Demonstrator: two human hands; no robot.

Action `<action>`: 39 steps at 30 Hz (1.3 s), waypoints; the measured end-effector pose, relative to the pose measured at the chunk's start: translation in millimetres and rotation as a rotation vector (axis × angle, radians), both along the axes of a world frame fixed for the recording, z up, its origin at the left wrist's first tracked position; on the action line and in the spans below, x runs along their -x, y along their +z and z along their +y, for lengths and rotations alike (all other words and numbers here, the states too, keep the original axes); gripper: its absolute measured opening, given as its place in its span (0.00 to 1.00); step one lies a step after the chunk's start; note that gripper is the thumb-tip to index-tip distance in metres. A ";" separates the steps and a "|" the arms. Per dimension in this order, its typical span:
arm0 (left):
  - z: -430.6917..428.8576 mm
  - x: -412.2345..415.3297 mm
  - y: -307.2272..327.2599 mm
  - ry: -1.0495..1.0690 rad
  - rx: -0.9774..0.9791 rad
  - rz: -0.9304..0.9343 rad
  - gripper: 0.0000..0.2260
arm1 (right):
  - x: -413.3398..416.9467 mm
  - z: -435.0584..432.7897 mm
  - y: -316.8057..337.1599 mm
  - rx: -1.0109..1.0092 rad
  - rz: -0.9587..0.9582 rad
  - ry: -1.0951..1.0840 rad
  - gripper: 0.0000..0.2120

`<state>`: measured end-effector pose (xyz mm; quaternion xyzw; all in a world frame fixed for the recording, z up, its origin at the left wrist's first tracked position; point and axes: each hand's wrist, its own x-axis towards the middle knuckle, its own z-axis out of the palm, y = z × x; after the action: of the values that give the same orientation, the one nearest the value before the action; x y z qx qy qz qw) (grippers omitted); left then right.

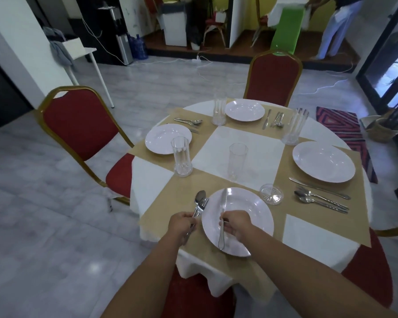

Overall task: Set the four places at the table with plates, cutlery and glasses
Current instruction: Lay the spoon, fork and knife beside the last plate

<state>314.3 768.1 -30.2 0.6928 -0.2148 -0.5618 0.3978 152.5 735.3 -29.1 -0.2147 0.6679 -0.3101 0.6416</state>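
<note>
Holding spoon and fork tight in left hand, just beside plate. Pinching knife in right hand, over plate.

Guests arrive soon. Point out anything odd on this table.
A plain tall clear glass stands near the middle of the round table, beside no plate, unlike the cut-crystal tall glass at the left place. A low round cut-glass piece sits right of the near white round plate.

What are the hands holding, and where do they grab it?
The left hand grips a spoon and fork by their handles. The right hand holds a knife at its middle, over the plate.
</note>
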 end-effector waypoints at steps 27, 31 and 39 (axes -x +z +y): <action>-3.6 -110.4 -44.8 0.133 -0.038 -0.057 0.11 | -144.4 -22.7 -38.4 0.252 0.779 0.488 0.13; -6.6 -110.8 -48.4 0.131 -0.030 -0.050 0.12 | -143.6 -25.5 -38.9 0.262 0.799 0.468 0.12; -20.4 -105.1 -44.6 0.127 -0.039 0.022 0.10 | -133.8 -13.2 -42.0 0.421 0.872 0.607 0.14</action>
<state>419.3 747.6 -74.8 0.7064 -0.1552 -0.5472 0.4214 286.2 722.1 -71.1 -0.6281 0.7031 -0.1211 0.3105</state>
